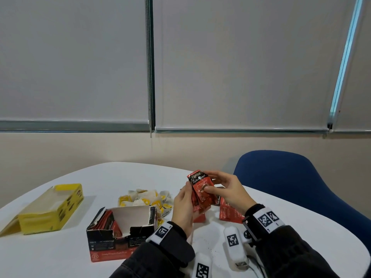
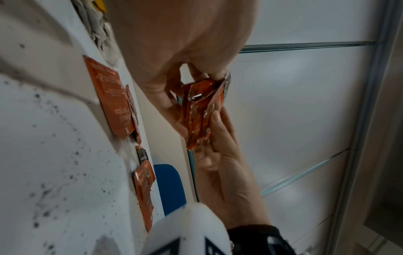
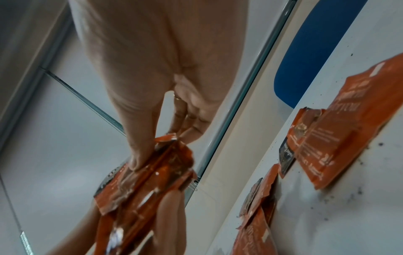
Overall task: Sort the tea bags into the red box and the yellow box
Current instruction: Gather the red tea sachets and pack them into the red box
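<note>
Both hands hold a stack of red tea bag sachets [image 1: 201, 192] upright above the white table [image 1: 60, 257]. My left hand [image 1: 183, 207] grips the stack from the left side, and my right hand [image 1: 224, 189] pinches it from the right with thumb on the front. The same stack of red sachets [image 2: 200, 110] shows in the left wrist view and again as red sachets [image 3: 144, 181] in the right wrist view. The open red box [image 1: 120, 229] stands in front of my left wrist with several red sachets inside. The open yellow box [image 1: 52, 209] lies at the left.
A heap of yellow-tagged tea bags [image 1: 146, 199] lies behind the red box. Loose red sachets [image 1: 228, 212] lie on the table under my right hand. A blue chair [image 1: 301, 187] stands at the right. Dark crumbs speckle the table near me.
</note>
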`<state>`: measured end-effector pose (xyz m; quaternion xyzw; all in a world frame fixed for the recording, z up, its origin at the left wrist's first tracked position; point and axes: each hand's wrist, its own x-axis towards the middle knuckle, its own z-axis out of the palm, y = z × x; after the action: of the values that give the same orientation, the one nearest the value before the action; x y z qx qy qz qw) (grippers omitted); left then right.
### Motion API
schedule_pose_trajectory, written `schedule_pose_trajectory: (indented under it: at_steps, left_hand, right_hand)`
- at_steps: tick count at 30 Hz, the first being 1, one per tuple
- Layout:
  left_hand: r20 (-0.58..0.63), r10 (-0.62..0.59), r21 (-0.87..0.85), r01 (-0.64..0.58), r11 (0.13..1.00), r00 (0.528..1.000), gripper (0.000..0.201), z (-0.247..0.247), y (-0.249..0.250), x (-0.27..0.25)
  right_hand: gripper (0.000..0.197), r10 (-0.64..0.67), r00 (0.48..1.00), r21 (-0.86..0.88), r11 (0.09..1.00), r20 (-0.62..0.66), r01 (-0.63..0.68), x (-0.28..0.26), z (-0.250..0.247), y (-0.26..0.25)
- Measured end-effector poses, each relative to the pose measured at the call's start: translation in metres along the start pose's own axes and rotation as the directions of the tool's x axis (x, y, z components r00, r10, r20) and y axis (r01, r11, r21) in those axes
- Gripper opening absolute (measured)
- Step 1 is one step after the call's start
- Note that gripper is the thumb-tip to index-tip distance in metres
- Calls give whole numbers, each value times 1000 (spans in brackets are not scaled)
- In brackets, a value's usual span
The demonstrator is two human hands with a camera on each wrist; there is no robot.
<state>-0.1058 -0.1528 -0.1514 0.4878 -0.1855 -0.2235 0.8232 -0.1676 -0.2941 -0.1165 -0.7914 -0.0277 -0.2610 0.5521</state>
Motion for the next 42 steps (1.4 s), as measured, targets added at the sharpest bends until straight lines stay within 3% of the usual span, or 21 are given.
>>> schedule_pose_trajectory:
  at_steps: [5,11,15,17,21,23,26,28,32,36,39,42]
  left_hand:
    - [-22,-8,-19,7,1000,1000,48,1,3,-4]
    - [96,-134,-191,150,970,986,60,14,12,-8]
    - [143,-195,-253,227,941,970,67,14,13,-10]
    - [147,-211,-206,238,949,966,69,14,13,-10]
    - [105,-226,-100,236,966,968,67,14,10,-8]
    - [86,-244,-89,251,964,966,74,13,9,-6]
    - [114,-281,-101,292,951,953,89,12,8,-6]
    - [169,-304,-101,323,941,938,96,13,9,-7]
    - [250,-336,-133,376,917,908,83,16,12,-12]
    - [232,-356,-173,399,900,905,57,17,17,-16]
    - [233,-363,-177,407,896,902,56,15,17,-15]
    - [252,-377,-118,415,902,891,61,13,15,-15]
  right_hand:
    - [45,31,999,125,992,-23,-28,0,0,0]
    - [43,52,999,163,985,-9,-50,-1,2,-5]
    - [37,96,995,66,993,-12,-96,-2,3,-4]
    - [33,98,995,-65,993,-9,-98,-1,1,-4]
    - [28,84,994,-162,984,70,-72,-1,-1,-3]
    - [37,69,990,-159,986,123,-49,-1,-1,-2]
    - [80,82,955,-167,985,285,-34,-4,-1,-9]
    - [95,114,925,-184,982,362,-49,-6,-1,-13]
    - [102,122,909,-282,959,399,-5,-7,0,-14]
    - [82,122,936,-295,955,330,-21,-6,0,-14]
    - [76,130,948,-284,958,292,-44,-6,0,-15]
    - [76,149,932,-250,966,331,-66,-7,-1,-15]
